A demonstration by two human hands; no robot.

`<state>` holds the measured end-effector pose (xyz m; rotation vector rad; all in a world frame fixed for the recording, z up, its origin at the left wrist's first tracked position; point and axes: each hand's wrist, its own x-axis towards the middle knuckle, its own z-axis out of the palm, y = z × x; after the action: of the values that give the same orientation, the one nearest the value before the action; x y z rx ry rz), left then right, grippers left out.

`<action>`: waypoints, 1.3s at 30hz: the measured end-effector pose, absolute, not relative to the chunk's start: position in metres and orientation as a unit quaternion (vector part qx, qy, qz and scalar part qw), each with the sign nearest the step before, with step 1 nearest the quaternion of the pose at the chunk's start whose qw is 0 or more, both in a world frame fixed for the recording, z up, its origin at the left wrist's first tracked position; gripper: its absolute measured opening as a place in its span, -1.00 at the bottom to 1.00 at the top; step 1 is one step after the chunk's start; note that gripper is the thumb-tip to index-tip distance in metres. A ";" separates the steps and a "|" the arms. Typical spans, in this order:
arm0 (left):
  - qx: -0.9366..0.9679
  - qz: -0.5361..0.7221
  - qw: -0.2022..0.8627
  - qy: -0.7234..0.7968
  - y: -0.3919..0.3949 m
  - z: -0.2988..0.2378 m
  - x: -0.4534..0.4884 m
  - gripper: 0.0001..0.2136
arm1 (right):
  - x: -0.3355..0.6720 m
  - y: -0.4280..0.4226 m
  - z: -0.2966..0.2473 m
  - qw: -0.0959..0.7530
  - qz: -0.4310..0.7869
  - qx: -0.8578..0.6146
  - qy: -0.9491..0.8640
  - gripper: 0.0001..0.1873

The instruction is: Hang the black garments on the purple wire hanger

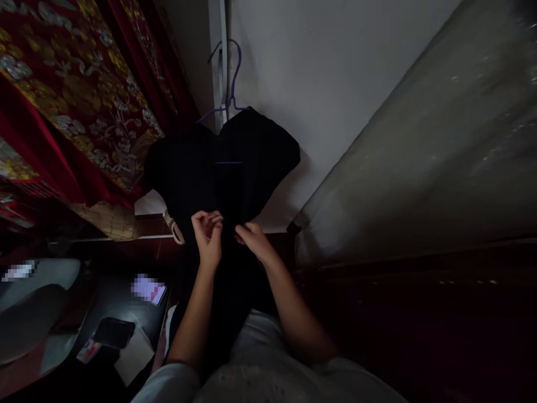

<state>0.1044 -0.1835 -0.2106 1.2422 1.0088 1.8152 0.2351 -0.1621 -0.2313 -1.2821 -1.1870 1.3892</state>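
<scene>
A black open-front garment (pixel 180 168) hangs from a purple clothes hanger (pixel 238 70), whose lower bar shows through the gap at the front. Its lower part runs down towards my lap, and dark folds hide its details. My left hand (pixel 207 232) is at the left front edge, with fingers curled and thumb and fingertips drawn together on the cloth. Opposite it, a short gap away, my right hand (pixel 251 238) pinches the right front edge. Whether a button or other small fastening lies between the fingers is too dark to make out.
The hanger hooks by a pale upright pole (pixel 224 33) against a white wall (pixel 327 61). Red embroidered cloth (pixel 84 84) drapes at the left. Below it, a lit phone (pixel 149 289) and a dark case (pixel 113 332) lie on a black surface. A grey panel (pixel 419 145) slants at right.
</scene>
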 end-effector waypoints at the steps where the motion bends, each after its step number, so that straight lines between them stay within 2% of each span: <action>1: 0.482 0.695 0.378 0.376 -0.184 -0.213 0.104 -0.69 | 0.237 -0.163 -0.231 0.442 0.563 -0.517 -0.470 -0.69; 4: 0.542 0.620 0.411 0.391 -0.187 -0.220 0.102 -0.75 | 0.240 -0.166 -0.227 0.455 0.573 -0.511 -0.451 -0.66; 8: 0.633 0.547 0.370 0.404 -0.190 -0.223 0.106 -0.70 | 0.243 -0.170 -0.211 0.471 0.579 -0.501 -0.438 -0.64; 11: 0.647 0.548 0.351 0.397 -0.194 -0.219 0.114 -0.72 | 0.247 -0.177 -0.193 0.501 0.575 -0.478 -0.436 -0.55; 15: 0.651 0.563 0.312 0.402 -0.207 -0.200 0.126 -0.82 | 0.253 -0.189 -0.171 0.538 0.575 -0.438 -0.433 -0.34; 18: 0.651 0.577 0.267 0.416 -0.218 -0.185 0.131 -0.85 | 0.255 -0.198 -0.162 0.560 0.573 -0.420 -0.426 -0.29; 25: 0.646 0.564 0.263 0.442 -0.219 -0.185 0.132 -0.87 | 0.255 -0.199 -0.161 0.568 0.564 -0.406 -0.440 -0.37; 33: 0.651 0.527 0.293 0.461 -0.209 -0.193 0.133 -0.86 | 0.255 -0.197 -0.161 0.548 0.580 -0.420 -0.433 -0.60; 36: 0.680 0.477 0.270 0.488 -0.202 -0.199 0.135 -0.89 | 0.255 -0.172 -0.140 0.581 0.547 -0.412 -0.439 -0.65; 39: 0.715 0.355 0.247 0.549 -0.198 -0.210 0.139 -0.92 | 0.253 -0.126 -0.100 0.634 0.506 -0.388 -0.438 -0.72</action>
<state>0.1392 -0.1981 -0.2099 1.9507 1.4956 0.9684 0.2531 -0.1261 -0.1000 -0.8871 -1.0005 1.1579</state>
